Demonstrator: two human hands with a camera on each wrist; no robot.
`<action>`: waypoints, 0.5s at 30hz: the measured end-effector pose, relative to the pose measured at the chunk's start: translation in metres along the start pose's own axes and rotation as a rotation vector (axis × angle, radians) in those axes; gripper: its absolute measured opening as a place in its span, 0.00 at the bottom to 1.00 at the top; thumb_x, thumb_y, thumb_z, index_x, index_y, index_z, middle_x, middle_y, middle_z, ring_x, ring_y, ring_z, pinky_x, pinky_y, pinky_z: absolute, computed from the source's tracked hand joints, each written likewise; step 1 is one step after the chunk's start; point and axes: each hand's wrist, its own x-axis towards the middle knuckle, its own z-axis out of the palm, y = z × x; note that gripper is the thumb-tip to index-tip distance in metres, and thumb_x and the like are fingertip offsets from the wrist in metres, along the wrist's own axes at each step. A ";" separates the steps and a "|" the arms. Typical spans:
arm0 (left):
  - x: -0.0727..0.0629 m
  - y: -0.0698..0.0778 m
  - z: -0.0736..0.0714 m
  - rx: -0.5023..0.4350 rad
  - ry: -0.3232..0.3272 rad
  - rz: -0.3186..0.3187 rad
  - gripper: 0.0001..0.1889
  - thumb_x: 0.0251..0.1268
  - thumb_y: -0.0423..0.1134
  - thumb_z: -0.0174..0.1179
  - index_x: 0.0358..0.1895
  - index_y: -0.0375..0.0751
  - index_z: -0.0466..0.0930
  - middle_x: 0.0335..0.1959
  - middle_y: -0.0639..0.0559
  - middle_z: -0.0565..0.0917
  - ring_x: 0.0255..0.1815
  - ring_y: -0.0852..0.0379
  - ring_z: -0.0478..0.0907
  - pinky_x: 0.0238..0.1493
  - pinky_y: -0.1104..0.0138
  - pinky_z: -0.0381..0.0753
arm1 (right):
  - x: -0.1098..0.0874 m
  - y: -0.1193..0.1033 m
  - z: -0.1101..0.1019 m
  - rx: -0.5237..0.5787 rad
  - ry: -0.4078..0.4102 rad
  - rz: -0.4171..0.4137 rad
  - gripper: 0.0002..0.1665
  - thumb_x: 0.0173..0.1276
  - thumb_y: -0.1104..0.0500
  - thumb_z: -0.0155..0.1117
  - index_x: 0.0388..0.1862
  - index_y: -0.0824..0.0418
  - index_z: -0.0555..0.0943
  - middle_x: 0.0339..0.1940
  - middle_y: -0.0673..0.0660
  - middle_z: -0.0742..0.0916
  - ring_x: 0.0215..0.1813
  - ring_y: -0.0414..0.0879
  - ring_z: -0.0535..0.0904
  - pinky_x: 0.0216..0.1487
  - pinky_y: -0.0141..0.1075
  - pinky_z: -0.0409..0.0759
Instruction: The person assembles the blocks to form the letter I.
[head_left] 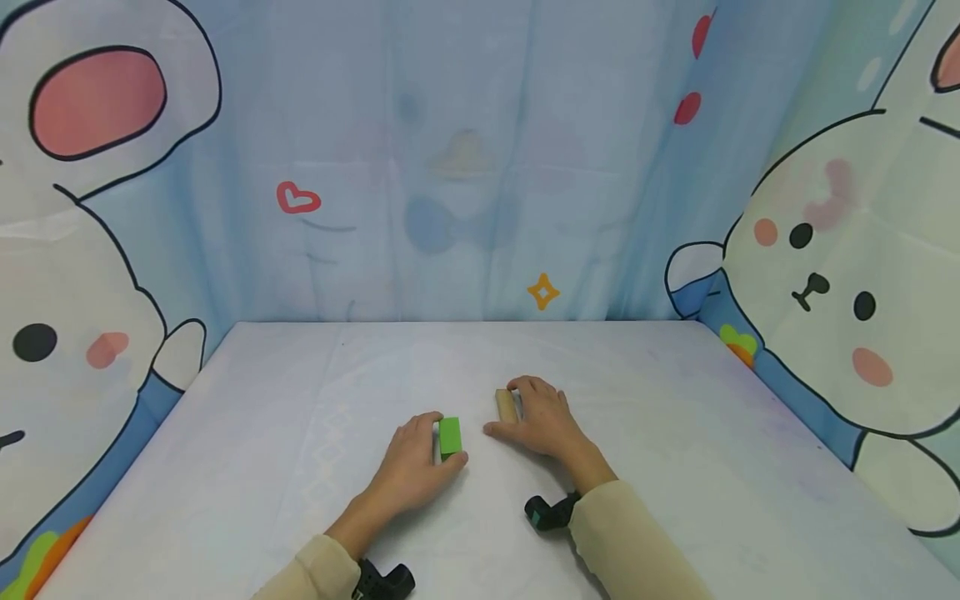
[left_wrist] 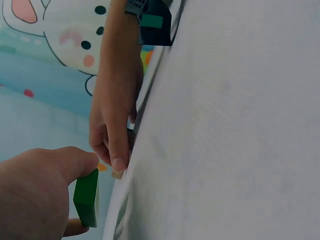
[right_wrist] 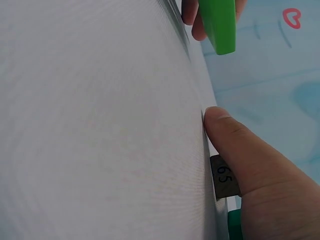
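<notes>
My left hand grips a bright green block between thumb and fingers, at the middle of the white table. In the left wrist view this green block spans from the thumb to a finger below. To the right, my right hand holds a tan wooden block, thumb at its near end and a fingertip at its far end. The right wrist view shows a dark, shaded block face marked "65" beneath the thumb. A green piece peeks out beside it, mostly hidden by the hand.
A white cloth covers the table. Behind it hangs a blue curtain printed with cartoon rabbits, a heart and a star. Black wrist cameras sit at both cuffs, low over the cloth.
</notes>
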 end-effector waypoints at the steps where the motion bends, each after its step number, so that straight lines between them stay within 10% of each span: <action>1: -0.001 0.001 0.001 -0.003 -0.006 0.001 0.37 0.67 0.51 0.66 0.70 0.30 0.67 0.65 0.37 0.76 0.57 0.46 0.74 0.56 0.50 0.74 | 0.000 0.000 0.000 0.001 0.000 0.001 0.47 0.58 0.32 0.75 0.66 0.60 0.74 0.72 0.65 0.76 0.75 0.66 0.69 0.77 0.71 0.54; 15: -0.011 0.011 0.012 0.053 -0.026 0.069 0.34 0.67 0.51 0.65 0.67 0.31 0.69 0.62 0.37 0.78 0.50 0.50 0.74 0.53 0.53 0.74 | 0.001 0.000 0.000 -0.001 -0.002 0.003 0.48 0.58 0.32 0.75 0.66 0.60 0.74 0.72 0.66 0.76 0.75 0.66 0.69 0.77 0.71 0.55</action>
